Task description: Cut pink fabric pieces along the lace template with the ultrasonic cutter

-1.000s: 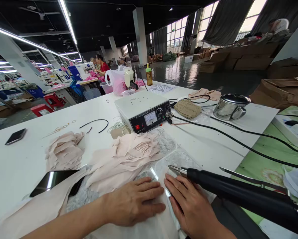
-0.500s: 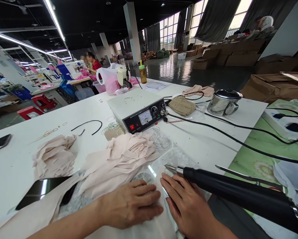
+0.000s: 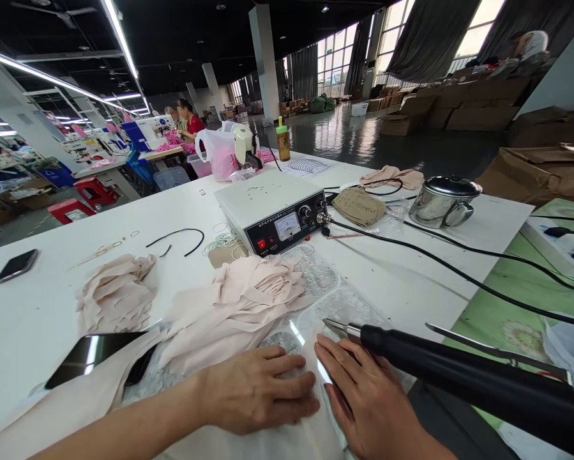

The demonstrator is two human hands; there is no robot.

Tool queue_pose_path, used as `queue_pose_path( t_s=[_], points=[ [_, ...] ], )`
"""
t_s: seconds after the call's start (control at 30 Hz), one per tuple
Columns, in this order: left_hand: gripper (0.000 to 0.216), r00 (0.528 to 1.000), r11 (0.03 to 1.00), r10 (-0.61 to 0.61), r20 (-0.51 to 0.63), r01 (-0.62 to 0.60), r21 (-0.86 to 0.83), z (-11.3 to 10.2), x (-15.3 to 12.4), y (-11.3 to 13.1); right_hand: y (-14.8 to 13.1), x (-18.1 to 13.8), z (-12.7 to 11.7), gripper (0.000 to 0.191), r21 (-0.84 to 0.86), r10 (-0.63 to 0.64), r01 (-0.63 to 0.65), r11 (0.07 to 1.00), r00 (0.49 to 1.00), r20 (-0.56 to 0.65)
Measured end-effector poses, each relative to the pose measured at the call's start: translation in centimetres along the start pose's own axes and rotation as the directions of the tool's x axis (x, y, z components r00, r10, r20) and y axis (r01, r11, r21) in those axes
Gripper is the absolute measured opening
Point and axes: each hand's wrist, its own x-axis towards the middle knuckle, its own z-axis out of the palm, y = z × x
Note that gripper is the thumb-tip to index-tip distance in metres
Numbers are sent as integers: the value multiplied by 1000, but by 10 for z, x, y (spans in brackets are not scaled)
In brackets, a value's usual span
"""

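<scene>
My left hand (image 3: 262, 391) lies palm down on pale pink fabric (image 3: 294, 441), its fingers stretched out and slightly bent. My right hand (image 3: 363, 390) rests flat beside it, fingers extended on the fabric next to a clear plastic edge. Just beyond the right fingers is a black-handled tool (image 3: 425, 354) with a pointed metal tip; whether the hand touches it I cannot tell. Ahead of my left hand, a heap of cut pink fabric pieces (image 3: 239, 297) lies on a clear plastic sheet (image 3: 358, 303). A second fabric pile (image 3: 117, 294) sits further left.
A control box (image 3: 284, 220) with a dial stands behind the heap, its black cable (image 3: 411, 250) running right. A dark phone-like slab (image 3: 92, 358), another phone (image 3: 17, 266), a lidded steel mug (image 3: 444, 201) and a power strip (image 3: 562, 246) lie around. Co-workers (image 3: 191, 121) sit at the back.
The whole scene has shifted slightly right in view as the camera turned a little left. Both hands keep nearly the same place on the fabric.
</scene>
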Motion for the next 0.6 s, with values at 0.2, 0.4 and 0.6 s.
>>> queue_pose_path(
  t_s=[0.2,0.4,0.6],
  points=[
    [22,1000,1000,-7,1,7,14,0,0,0,0,0,0,35,-14,-17,17,1000,1000,19],
    [22,1000,999,-12,-3,13,33,1,-2,2,1,4,-7,40,-57,-74,79,995,994,86],
    [24,999,999,-33,-22,32,-5,1,0,3,0,4,-9,42,-94,-110,116,989,992,66]
  ],
)
